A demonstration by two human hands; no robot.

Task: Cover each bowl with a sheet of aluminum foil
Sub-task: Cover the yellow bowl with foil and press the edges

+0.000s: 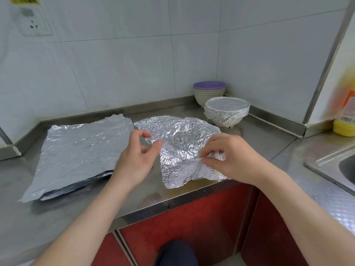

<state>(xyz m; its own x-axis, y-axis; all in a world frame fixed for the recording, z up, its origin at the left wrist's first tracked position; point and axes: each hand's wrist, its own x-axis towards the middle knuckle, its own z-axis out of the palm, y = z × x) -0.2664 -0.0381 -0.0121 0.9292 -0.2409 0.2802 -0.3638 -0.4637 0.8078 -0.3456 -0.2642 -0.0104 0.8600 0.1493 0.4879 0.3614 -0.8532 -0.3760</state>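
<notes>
A crumpled foil sheet [180, 148] is draped over a bowl that it hides, near the counter's front edge. My right hand [230, 158] pinches the sheet's right edge between thumb and fingers. My left hand [138, 156] hovers at the sheet's left side, fingers apart, thumb just touching the foil. Behind, a bowl wrapped in foil [226, 112] stands by a stack of plain coloured bowls [209, 93], purple on top. A pile of flat foil sheets [76, 152] lies to the left.
The steel counter [259, 139] ends in a corner of tiled wall. A sink [338, 167] is set in at the right, with a yellow bottle [344, 120] behind it. Red cabinet doors [192, 227] run below the front edge.
</notes>
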